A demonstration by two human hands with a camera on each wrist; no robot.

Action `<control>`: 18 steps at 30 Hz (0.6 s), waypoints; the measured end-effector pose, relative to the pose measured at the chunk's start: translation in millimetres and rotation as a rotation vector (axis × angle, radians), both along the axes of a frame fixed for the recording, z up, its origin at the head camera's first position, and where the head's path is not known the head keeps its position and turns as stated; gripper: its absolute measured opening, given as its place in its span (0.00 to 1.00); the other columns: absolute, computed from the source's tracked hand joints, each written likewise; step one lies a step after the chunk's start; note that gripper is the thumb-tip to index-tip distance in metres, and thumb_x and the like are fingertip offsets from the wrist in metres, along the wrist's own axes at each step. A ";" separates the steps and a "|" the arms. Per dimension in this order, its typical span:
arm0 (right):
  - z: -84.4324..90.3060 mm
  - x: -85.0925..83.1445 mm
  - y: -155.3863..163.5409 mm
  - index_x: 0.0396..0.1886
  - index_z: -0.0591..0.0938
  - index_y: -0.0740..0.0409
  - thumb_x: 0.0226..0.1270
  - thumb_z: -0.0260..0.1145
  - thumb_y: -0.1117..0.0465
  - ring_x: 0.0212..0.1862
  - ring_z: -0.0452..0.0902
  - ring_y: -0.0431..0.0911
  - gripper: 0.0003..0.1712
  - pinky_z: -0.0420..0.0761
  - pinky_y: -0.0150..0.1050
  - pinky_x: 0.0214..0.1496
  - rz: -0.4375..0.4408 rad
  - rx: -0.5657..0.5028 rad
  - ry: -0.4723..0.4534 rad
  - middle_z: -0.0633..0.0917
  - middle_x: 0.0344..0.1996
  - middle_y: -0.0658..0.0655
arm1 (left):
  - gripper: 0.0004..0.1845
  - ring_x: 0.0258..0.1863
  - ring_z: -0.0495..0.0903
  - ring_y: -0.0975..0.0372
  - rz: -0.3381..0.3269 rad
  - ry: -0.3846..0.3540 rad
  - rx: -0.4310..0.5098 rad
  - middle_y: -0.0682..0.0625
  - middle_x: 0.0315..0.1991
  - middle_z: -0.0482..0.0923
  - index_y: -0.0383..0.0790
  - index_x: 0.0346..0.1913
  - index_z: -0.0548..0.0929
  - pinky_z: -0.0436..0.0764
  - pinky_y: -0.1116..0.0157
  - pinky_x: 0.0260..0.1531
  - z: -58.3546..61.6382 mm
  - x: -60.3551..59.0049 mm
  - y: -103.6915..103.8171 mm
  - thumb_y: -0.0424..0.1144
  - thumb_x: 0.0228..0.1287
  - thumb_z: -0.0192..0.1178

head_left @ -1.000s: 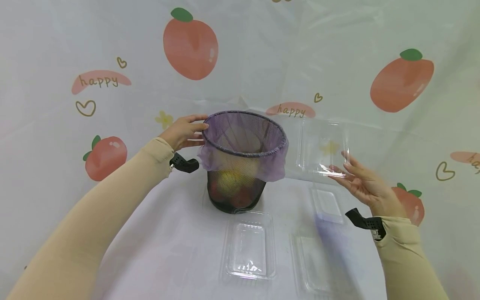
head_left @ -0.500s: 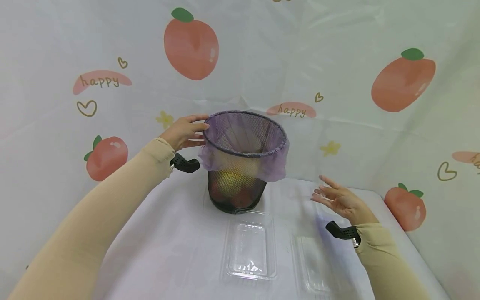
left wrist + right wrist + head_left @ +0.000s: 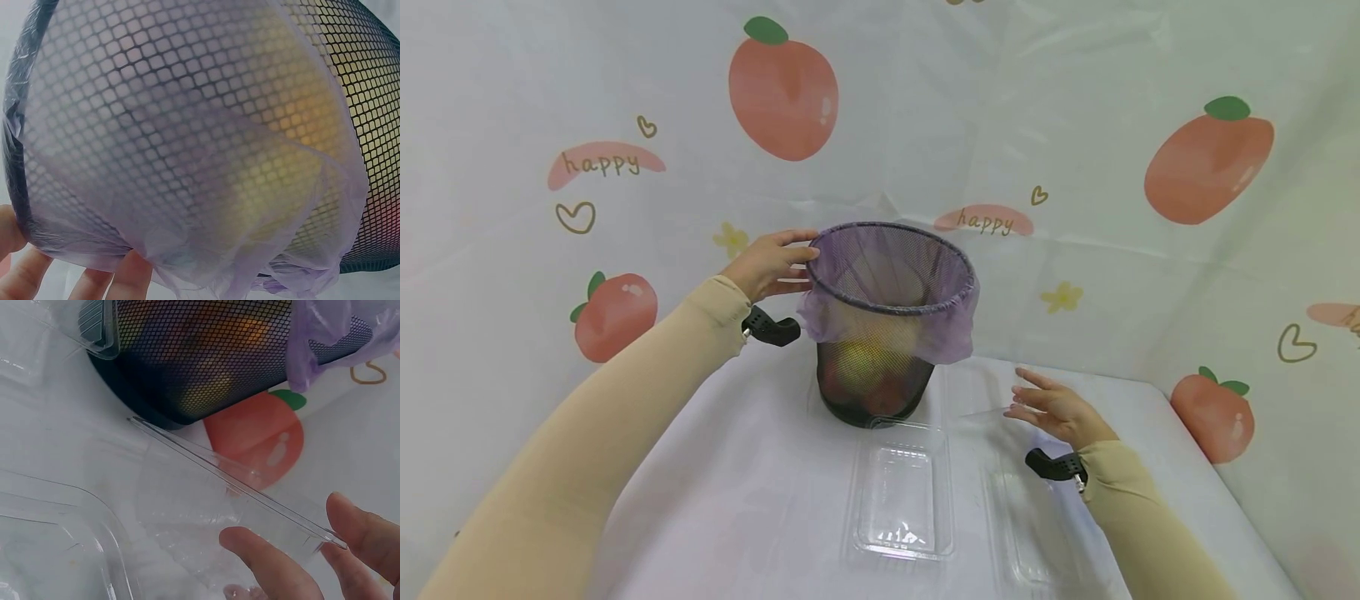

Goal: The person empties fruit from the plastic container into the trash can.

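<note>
Fingers [image 3: 119,278] touch bag-lined mesh bin [image 3: 206,125] — fruit inside

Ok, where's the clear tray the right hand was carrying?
In the head view the clear tray sits tilted at the right hand fingertips, just right of the mesh basket.

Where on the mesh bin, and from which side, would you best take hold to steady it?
Grip the mesh bin at its rim, from the outer left, where the left hand already rests. The rim is a stiff hoop, open on top; the purple bag folded over it may slip.
</note>
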State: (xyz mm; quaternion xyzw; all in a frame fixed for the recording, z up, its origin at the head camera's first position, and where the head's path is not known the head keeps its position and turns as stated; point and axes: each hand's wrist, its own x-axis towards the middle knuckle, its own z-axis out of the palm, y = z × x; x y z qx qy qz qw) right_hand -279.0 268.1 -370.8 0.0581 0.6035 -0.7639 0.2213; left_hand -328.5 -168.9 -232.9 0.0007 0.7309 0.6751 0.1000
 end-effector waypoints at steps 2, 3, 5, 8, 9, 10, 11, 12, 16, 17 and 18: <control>-2.1 -1.4 -0.4 0.78 0.40 0.59 0.74 0.50 0.74 0.72 0.53 0.62 0.42 0.77 0.41 0.62 0.004 0.007 0.006 0.35 0.75 0.68 | 0.28 0.62 0.68 0.49 -0.001 0.001 -0.001 0.46 0.56 0.66 0.49 0.74 0.61 0.75 0.56 0.63 -0.1 -0.3 0.1 0.38 0.74 0.51; -3.0 -2.0 -0.9 0.78 0.41 0.60 0.73 0.52 0.73 0.67 0.62 0.60 0.42 0.78 0.41 0.61 -0.002 0.006 0.005 0.36 0.75 0.68 | 0.28 0.62 0.68 0.49 -0.002 0.001 -0.001 0.46 0.56 0.66 0.49 0.74 0.61 0.75 0.56 0.63 -0.2 -0.4 0.2 0.38 0.74 0.51; -4.8 -3.4 -1.6 0.78 0.43 0.60 0.72 0.54 0.73 0.55 0.74 0.55 0.42 0.80 0.41 0.59 -0.018 0.005 -0.003 0.38 0.75 0.69 | 0.28 0.62 0.68 0.49 0.000 0.000 0.000 0.46 0.56 0.66 0.49 0.74 0.61 0.75 0.56 0.63 -0.4 -0.7 0.2 0.38 0.74 0.51; -6.6 -4.3 -1.5 0.77 0.43 0.61 0.72 0.54 0.73 0.48 0.76 0.49 0.42 0.82 0.40 0.57 -0.009 0.010 0.000 0.38 0.75 0.71 | 0.28 0.61 0.69 0.49 0.002 -0.002 -0.001 0.47 0.55 0.67 0.49 0.74 0.61 0.75 0.56 0.62 -0.7 -1.4 0.1 0.38 0.74 0.52; -7.1 -4.7 -1.5 0.77 0.42 0.61 0.72 0.54 0.73 0.50 0.76 0.49 0.43 0.82 0.40 0.56 -0.012 0.014 -0.001 0.39 0.74 0.71 | 0.28 0.61 0.69 0.50 0.002 -0.003 -0.003 0.47 0.54 0.67 0.50 0.74 0.62 0.75 0.56 0.62 -0.8 -1.5 0.1 0.38 0.74 0.52; -7.5 -5.0 -1.3 0.77 0.41 0.61 0.72 0.54 0.72 0.51 0.75 0.49 0.43 0.82 0.39 0.56 -0.005 0.022 0.000 0.39 0.74 0.72 | 0.28 0.60 0.69 0.50 0.003 -0.004 -0.003 0.48 0.54 0.67 0.50 0.74 0.62 0.75 0.56 0.62 -0.8 -1.5 0.0 0.38 0.74 0.52; -7.9 -5.2 -1.1 0.77 0.40 0.61 0.73 0.53 0.72 0.53 0.73 0.50 0.43 0.82 0.39 0.56 0.002 0.027 -0.002 0.40 0.74 0.72 | 0.28 0.60 0.70 0.50 0.003 -0.003 -0.005 0.48 0.53 0.67 0.50 0.74 0.62 0.75 0.56 0.62 -0.9 -1.6 -0.1 0.38 0.74 0.52; -8.4 -5.7 -0.9 0.77 0.38 0.61 0.73 0.53 0.72 0.54 0.73 0.50 0.43 0.82 0.39 0.55 0.010 0.030 -0.002 0.40 0.73 0.73 | 0.28 0.60 0.70 0.50 0.003 -0.003 -0.007 0.48 0.53 0.67 0.50 0.74 0.61 0.75 0.56 0.62 -0.8 -1.5 -0.2 0.38 0.74 0.52; -11.1 -7.3 0.1 0.77 0.36 0.61 0.74 0.50 0.73 0.46 0.78 0.47 0.43 0.84 0.36 0.52 0.026 0.034 -0.016 0.38 0.73 0.74 | 0.28 0.61 0.69 0.50 0.002 0.000 -0.008 0.48 0.54 0.66 0.50 0.74 0.61 0.75 0.56 0.62 -0.6 -1.0 -0.3 0.38 0.74 0.51; -11.8 -7.4 0.4 0.77 0.36 0.61 0.74 0.50 0.73 0.43 0.80 0.46 0.42 0.84 0.36 0.52 0.029 0.033 -0.019 0.37 0.73 0.74 | 0.28 0.61 0.69 0.50 0.001 0.001 -0.008 0.48 0.55 0.66 0.50 0.74 0.61 0.75 0.56 0.62 -0.6 -1.1 -0.3 0.38 0.74 0.51; -12.4 -7.5 0.7 0.77 0.36 0.61 0.74 0.49 0.74 0.41 0.81 0.45 0.42 0.84 0.35 0.51 0.029 0.032 -0.020 0.35 0.73 0.74 | 0.28 0.62 0.69 0.50 0.001 0.002 -0.006 0.48 0.55 0.66 0.50 0.74 0.61 0.75 0.56 0.62 -0.6 -1.1 -0.4 0.38 0.74 0.51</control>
